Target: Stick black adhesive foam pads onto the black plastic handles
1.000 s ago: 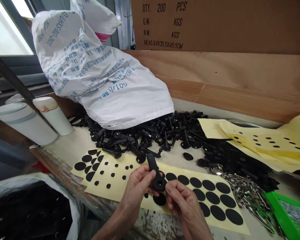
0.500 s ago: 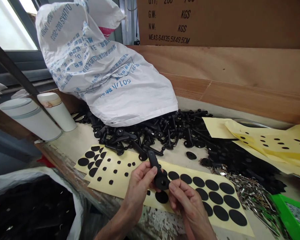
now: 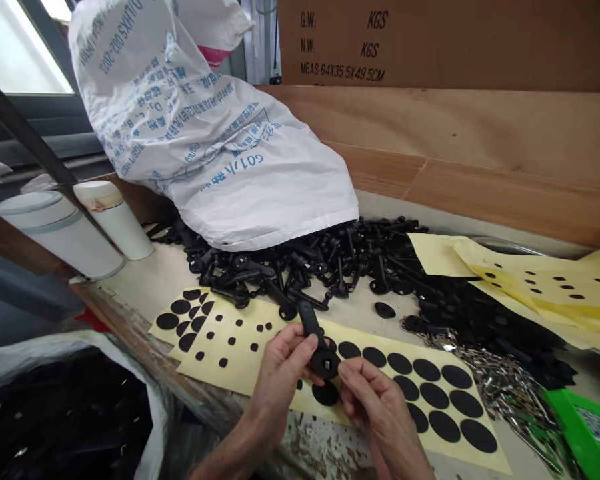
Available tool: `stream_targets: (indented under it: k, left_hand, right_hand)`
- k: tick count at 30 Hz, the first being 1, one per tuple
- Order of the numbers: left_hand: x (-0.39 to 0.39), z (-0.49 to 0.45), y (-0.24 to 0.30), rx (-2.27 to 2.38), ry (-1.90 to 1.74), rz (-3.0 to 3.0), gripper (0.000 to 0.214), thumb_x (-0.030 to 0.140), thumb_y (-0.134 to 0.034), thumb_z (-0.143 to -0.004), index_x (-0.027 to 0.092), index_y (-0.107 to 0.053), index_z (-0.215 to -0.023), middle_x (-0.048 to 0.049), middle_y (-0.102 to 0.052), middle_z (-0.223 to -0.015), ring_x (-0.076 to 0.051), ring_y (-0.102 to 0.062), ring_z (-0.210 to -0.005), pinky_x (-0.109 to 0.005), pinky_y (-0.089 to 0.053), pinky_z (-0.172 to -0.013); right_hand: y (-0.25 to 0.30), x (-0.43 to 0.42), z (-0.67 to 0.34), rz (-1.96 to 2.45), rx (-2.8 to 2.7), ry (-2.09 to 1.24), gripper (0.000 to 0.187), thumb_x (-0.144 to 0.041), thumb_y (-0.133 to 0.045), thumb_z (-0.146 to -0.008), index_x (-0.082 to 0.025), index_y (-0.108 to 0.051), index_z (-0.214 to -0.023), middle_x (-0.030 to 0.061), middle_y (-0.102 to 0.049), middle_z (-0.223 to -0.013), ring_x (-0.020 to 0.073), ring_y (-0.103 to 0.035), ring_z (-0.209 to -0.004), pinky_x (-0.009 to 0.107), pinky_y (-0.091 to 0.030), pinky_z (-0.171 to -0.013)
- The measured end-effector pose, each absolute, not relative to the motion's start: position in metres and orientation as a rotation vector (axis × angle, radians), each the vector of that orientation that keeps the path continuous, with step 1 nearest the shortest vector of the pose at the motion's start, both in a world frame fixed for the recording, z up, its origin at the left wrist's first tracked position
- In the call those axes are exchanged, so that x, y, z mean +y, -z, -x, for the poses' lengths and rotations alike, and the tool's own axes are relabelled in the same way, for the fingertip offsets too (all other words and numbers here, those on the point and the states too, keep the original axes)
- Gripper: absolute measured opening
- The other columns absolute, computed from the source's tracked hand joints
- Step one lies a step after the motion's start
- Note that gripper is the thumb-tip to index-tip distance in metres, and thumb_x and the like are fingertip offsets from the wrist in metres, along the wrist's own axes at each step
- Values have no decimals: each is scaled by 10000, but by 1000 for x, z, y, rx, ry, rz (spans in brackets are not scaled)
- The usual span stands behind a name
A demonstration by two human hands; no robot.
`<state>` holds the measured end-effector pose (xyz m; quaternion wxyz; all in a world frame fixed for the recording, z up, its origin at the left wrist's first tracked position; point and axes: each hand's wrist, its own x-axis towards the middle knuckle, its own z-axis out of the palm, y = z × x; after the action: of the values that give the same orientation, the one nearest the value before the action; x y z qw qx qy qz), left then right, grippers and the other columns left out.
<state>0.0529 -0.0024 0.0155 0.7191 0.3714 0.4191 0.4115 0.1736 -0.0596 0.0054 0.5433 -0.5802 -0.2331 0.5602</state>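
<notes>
My left hand (image 3: 280,367) is wrapped round a black plastic crank handle (image 3: 310,323), its thumb on the arm. The round end faces up at me and shows a small square hole with a metallic glint. At the rim of that round end, the thumb and forefinger of my right hand (image 3: 375,400) are pinched together. Below both hands lies a yellow backing sheet (image 3: 260,380) with small black stickers and large black round stickers (image 3: 445,425). Behind the hands is a heap of similar black handles (image 3: 280,267).
A white printed sack (image 3: 260,180) leans over the heap. Two pale flasks (image 3: 125,227) stand left, above an open bag of black parts (image 3: 155,400). Metal pieces (image 3: 500,393), a green tray (image 3: 563,407) and more yellow sheets (image 3: 440,253) lie right. A wooden board (image 3: 455,133) closes the back.
The handle's round end has tilted slightly, and a metallic glint now shows in its hole. Both hands keep nearly the same grip. The view has shifted slightly.
</notes>
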Motion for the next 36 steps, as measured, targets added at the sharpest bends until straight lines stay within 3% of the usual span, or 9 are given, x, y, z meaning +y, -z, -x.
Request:
stream_targets:
  k: [16,23,36]
  left_hand:
    - [-2,-52,-12,911,-922,-808,262,364,-572,-871,137,-635,-985,-80,-691,-911,-150,-636,-693,-232,-522,-551]
    - [-2,-51,-14,906,-928,-801,252,359,-562,-879,133,-640,-958,-65,-683,-844,-155,-637,-702,-239,-526,-567]
    - [-2,-50,-8,897,-936,-792,263,371,-580,-868,134,-650,-959,-76,-685,-870,-138,-618,-646,-232,-504,-538]
  right_hand:
    - [-3,-58,-173,1368,-511,-1358,379,-480,-745,-694,-163,-557,-606,-58,-396,-487,57,-295,-466,173,-207,-440]
    - [1,-57,-173,1400,-528,-1336,387,-503,-736,-690,-167,-561,-610,-59,-392,-480,57,-292,-459,176,-205,-429]
    - [1,-55,-173,1466,-557,-1330,415,-556,-703,-691,-158,-592,-651,-62,-397,-445,54,-274,-447,185,-197,-431]
